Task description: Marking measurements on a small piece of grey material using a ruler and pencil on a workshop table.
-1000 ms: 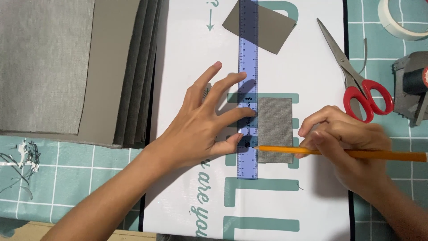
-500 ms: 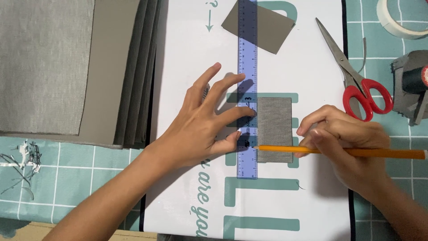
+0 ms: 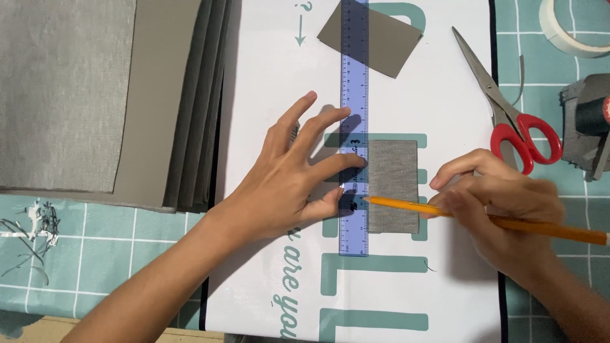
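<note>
My left hand lies flat with fingers spread, its fingertips pressing a clear blue ruler onto a small grey fabric rectangle. The ruler runs lengthwise along the rectangle's left edge. My right hand grips a yellow pencil whose tip touches the fabric right beside the ruler, near the lower part of the rectangle. Everything rests on a white sheet with teal lettering.
A second grey piece lies under the ruler's far end. Red-handled scissors sit right of the sheet, with a roll of tape and a grey dispenser beyond. A stack of grey fabric sheets fills the left; scraps lie below.
Almost nothing differs: both hands, the ruler and the pencil hold nearly the same place, the pencil tip staying against the ruler's edge.
</note>
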